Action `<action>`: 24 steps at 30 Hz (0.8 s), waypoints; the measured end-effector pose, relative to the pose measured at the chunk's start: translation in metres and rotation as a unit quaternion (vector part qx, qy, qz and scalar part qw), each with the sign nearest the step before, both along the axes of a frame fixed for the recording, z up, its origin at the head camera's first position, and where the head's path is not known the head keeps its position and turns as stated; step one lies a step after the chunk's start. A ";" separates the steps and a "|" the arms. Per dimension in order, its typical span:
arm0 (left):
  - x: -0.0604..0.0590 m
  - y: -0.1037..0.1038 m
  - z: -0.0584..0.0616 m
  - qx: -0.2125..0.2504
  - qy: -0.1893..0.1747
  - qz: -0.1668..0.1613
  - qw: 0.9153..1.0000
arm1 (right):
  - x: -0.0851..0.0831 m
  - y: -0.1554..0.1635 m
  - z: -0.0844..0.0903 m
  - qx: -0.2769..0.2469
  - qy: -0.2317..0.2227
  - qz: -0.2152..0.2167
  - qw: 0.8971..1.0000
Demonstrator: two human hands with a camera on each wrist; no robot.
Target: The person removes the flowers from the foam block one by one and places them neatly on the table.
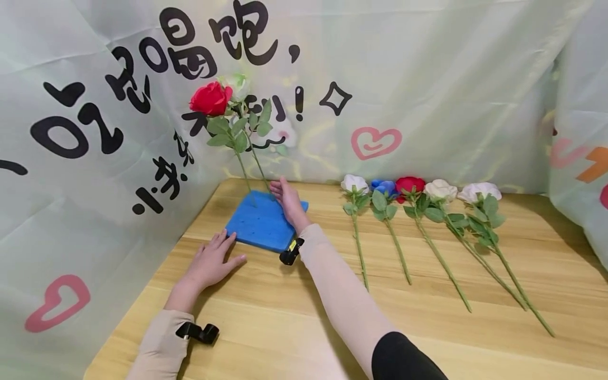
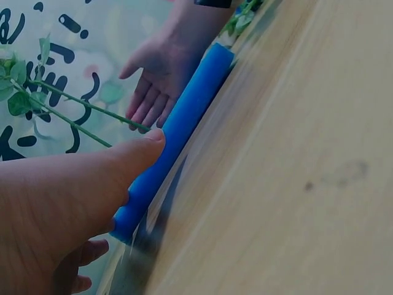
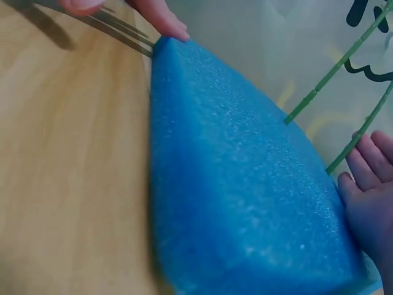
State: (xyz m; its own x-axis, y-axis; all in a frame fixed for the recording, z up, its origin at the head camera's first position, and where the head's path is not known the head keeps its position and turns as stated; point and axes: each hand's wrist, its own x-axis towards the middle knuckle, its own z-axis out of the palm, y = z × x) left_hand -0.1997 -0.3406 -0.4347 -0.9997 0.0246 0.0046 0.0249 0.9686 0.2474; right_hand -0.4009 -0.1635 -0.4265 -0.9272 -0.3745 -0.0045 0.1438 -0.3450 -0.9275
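Note:
A blue foam block (image 1: 261, 226) with small holes in its top lies on the table. Two artificial roses stand upright in its far part: a red rose (image 1: 211, 99) and a pale white-green rose (image 1: 236, 86). At the near left corner, fingertips of my left hand (image 1: 211, 264) touch the block, fingers spread; the right wrist view shows a finger (image 3: 161, 17) on that corner. My right hand (image 1: 290, 206) lies along the block's right side, fingers straight, palm turned inward. Its fingertips are beside the pale rose's stem (image 3: 362, 132); whether they press it I cannot tell.
On the table's right lie several roses in a row: a white rose (image 1: 354, 183), a blue rose (image 1: 383, 188), a red rose (image 1: 410, 186), a cream rose (image 1: 440, 190) and a pale pink-white rose (image 1: 478, 192). A printed curtain (image 1: 427, 79) hangs behind and left.

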 end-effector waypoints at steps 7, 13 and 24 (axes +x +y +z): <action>0.000 0.002 0.000 0.006 -0.003 0.002 1.000 | -0.005 0.003 0.001 0.008 0.003 0.030 1.000; 0.001 0.001 0.003 0.005 0.001 0.003 1.000 | -0.011 0.002 0.001 0.011 0.018 0.062 0.998; -0.001 0.002 0.000 0.004 -0.003 0.008 1.000 | -0.024 0.003 -0.004 0.037 0.037 0.073 0.996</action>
